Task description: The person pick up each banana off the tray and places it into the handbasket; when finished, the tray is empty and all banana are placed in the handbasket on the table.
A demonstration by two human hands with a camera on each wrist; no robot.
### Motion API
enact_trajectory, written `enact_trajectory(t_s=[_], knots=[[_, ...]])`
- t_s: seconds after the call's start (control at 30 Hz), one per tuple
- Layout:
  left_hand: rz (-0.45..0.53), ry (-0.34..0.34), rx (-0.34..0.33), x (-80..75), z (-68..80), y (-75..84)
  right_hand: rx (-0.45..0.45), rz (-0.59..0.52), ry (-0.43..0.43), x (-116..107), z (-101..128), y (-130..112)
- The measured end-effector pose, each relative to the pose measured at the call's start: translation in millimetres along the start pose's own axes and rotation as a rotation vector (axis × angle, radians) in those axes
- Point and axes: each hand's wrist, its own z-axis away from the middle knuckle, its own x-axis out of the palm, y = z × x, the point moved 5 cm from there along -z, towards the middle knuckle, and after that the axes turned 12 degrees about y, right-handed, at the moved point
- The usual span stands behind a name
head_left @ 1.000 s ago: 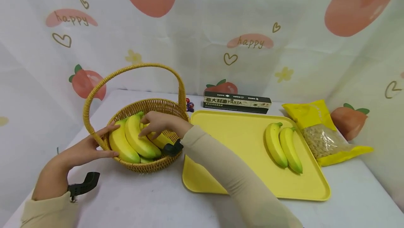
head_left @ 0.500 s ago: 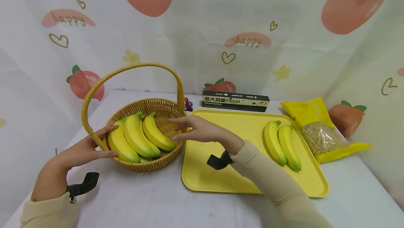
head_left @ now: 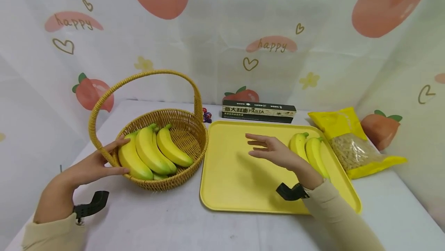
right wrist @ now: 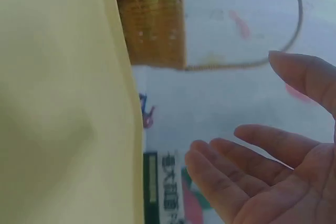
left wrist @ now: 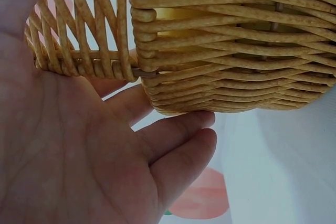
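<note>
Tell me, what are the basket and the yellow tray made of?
The basket looks like woven wicker or rattan: the left wrist view shows tan round strands plaited over uprights, with a matte finish. The tray seems to be moulded plastic: one smooth, even yellow surface with a raised rounded rim and a dull sheen.

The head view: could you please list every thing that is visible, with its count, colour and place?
basket: one, tan wicker with a hoop handle, on the left of the table
bananas in basket: three seen, perhaps a fourth beneath, yellow with green tips
tray: one, yellow, right of the basket
bananas on tray: two, yellow, at the tray's right side
pasta box: one, dark, behind the tray
bag: one, yellow with a clear window, right of the tray
small object: one, red and purple, between basket and box; too small to identify
table: one, white
left hand: open, resting against the basket's wall
right hand: open, over the tray, holding nothing
</note>
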Motion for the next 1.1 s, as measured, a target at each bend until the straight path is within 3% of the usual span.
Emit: enact_trajectory(t_s=[0.17,0.3,0.6,0.83,0.97,1.1], knots=[[0.005,-0.004,-0.001,-0.3,0.4,0.2,0.055,-0.051,0.126,-26.5,16.2,20.3],[0.014,-0.004,-0.015,0.5,0.1,0.3,0.059,-0.032,0.232,-43.7,28.2,31.2],[0.024,-0.006,-0.008,0.9,0.2,1.4,0.069,0.060,0.418,-72.0,50.5,55.0],[0.019,-0.009,-0.004,0.7,0.4,0.9,-0.006,0.245,0.578,-77.6,51.0,66.4],[0.022,-0.008,-0.004,0.8,0.1,1.1,0.009,0.295,0.609,-80.8,49.7,74.7],[0.022,-0.010,-0.012,1.2,0.5,1.1,0.057,0.327,0.564,-80.8,48.7,82.3]])
